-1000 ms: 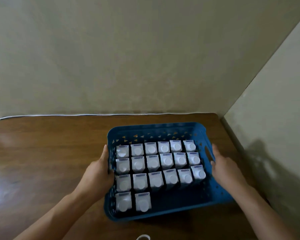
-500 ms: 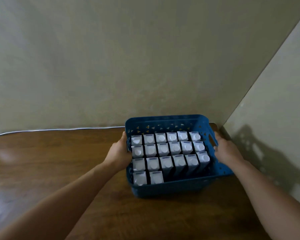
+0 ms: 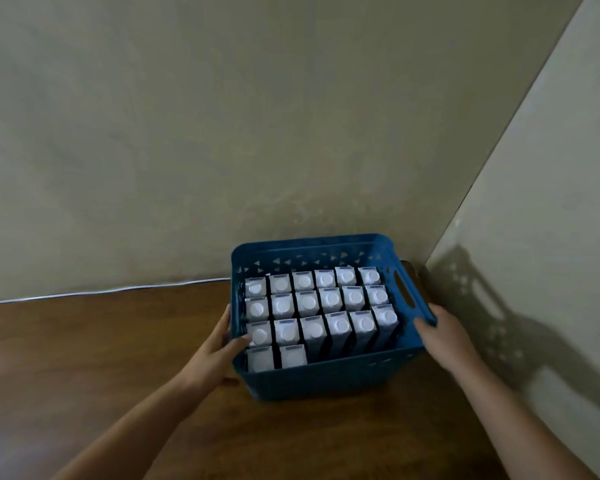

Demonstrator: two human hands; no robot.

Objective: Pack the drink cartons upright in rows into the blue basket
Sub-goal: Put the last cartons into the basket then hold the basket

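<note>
The wooden table [image 3: 101,358] carries the blue basket [image 3: 326,375] in its far right corner, at about 1 o'clock from the viewer, its long axis running 9 to 3. One basket, twenty cartons [image 3: 321,306] standing upright: three rows of six and a near row of two, with room for more at 4 o'clock. Both hands reach equally: the left hand [image 3: 215,348] grips the 9 o'clock wall, the right hand [image 3: 442,336] grips the 3 o'clock rim

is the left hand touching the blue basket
Touching. The head view shows the left hand against the left wall of the blue basket, its thumb hooked over the rim beside the drink cartons.
</note>
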